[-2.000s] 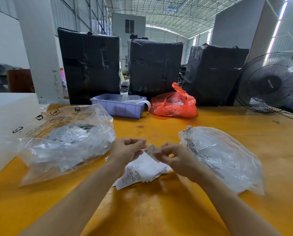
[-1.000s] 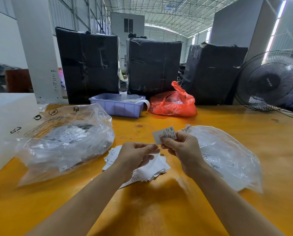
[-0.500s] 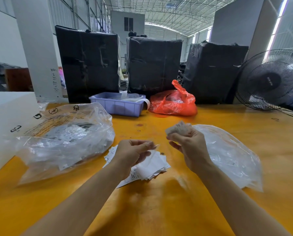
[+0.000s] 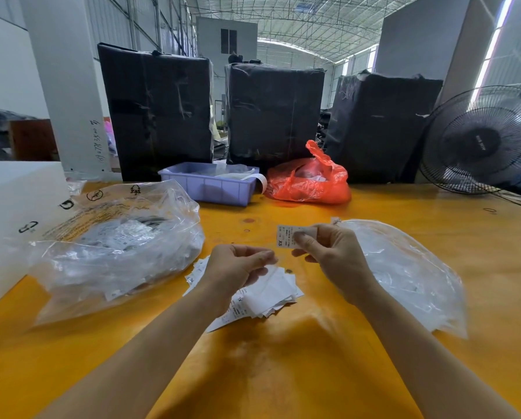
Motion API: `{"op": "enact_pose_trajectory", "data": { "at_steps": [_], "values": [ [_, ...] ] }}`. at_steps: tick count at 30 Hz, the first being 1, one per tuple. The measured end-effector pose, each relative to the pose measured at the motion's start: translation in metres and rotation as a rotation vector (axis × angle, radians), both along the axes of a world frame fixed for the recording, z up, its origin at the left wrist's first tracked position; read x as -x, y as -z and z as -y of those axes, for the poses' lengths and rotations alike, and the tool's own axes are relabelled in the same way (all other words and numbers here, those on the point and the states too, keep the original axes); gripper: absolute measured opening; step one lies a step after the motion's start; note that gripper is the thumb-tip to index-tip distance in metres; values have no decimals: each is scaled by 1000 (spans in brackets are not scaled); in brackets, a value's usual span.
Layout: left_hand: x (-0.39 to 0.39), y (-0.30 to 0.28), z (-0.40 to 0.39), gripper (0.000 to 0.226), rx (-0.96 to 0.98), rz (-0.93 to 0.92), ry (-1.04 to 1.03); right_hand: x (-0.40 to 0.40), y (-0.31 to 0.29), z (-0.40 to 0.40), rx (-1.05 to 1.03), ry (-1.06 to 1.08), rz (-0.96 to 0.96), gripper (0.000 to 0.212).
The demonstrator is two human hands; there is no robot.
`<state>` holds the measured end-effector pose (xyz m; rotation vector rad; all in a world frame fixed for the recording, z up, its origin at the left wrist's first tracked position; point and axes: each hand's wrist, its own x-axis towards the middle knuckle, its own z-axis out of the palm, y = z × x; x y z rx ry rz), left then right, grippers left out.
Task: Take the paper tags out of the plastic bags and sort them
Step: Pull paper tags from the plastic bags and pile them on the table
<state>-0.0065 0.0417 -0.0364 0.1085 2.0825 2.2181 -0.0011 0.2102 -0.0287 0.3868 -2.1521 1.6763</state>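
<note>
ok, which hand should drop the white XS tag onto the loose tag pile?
Right, probably. The right hand already pinches the white XS paper tag, just beyond the pile of white paper tags. The left hand hovers over that pile, apparently pinching a small clear sleeve.

Behind the orange table point(image 4: 404, 225) stand 3 black-wrapped bales point(image 4: 274, 113); a fan point(image 4: 483, 140) sits right of them, daylight through the arched roof point(image 4: 298, 22) above.
</note>
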Motion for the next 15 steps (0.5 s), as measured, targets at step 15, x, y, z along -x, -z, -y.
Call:
{"op": "enact_pose_trajectory", "data": {
  "at_steps": [15],
  "values": [
    [-1, -1, -1, 6, -79, 150, 108, -2, 1, 4, 2, -8, -120, 6]
  ]
}}
